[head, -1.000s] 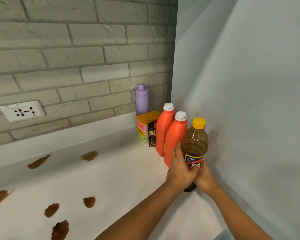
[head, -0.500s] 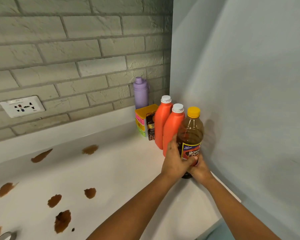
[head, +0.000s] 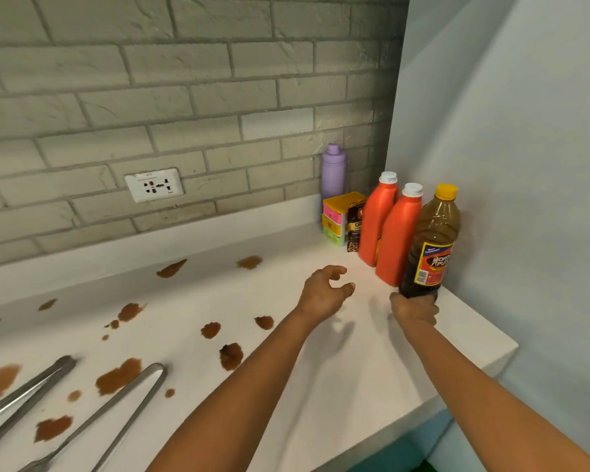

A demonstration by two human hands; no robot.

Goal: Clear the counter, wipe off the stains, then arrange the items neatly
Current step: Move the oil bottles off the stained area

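The right hand (head: 414, 310) has its grip curled round the bottom of the brown bottle (head: 431, 247) with the yellow cap. The bottle stands at the right end of the white bench (head: 372, 352), next to the wall, just beside 2 orange bottles (head: 394, 240). The left hand (head: 324, 292) floats over the bench with loose fingers, holding nothing. Brown stains (head: 230, 356) dot the bench. Metal tongs (head: 92, 410) lie at the near left.

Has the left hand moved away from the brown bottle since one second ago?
Yes. The left hand has left the brown bottle and moved leftward, away from the orange bottles.
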